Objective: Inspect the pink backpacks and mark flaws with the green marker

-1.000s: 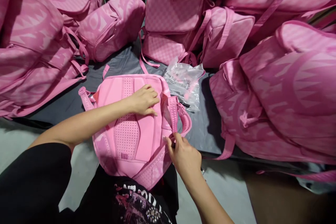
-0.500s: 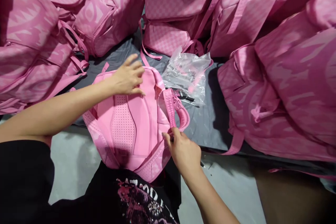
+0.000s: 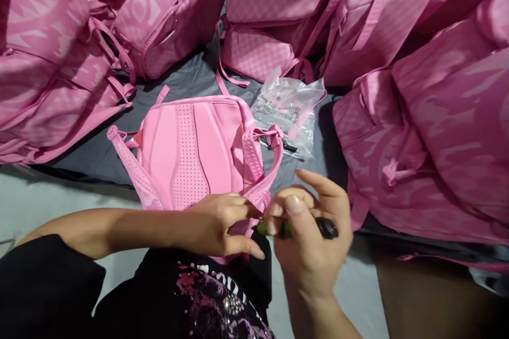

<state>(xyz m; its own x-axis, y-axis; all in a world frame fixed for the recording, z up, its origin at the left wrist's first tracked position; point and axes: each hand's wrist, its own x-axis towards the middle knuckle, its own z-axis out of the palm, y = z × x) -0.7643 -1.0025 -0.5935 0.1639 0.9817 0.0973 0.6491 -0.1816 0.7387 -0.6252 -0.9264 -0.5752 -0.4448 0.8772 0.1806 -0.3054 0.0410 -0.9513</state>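
Observation:
A light pink backpack (image 3: 199,148) lies back panel up on the grey table top (image 3: 178,85), its lower end hanging toward my lap. My left hand (image 3: 218,222) pinches the strap end at the bag's lower right corner. My right hand (image 3: 310,233) sits just to the right of it, fingers closed around a small green and black tool (image 3: 286,229) whose tip points at the pinched strap. The right shoulder strap (image 3: 262,164) loops up from that corner.
Piles of darker pink patterned backpacks (image 3: 437,116) ring the table on the left, back and right. A crumpled clear plastic bag (image 3: 290,106) lies to the right of the light pink backpack. Grey floor (image 3: 350,286) shows beside my knees.
My left hand came down from the bag's top to its lower right corner and pinched the strap. My right hand let go of the strap and now holds a small tool.

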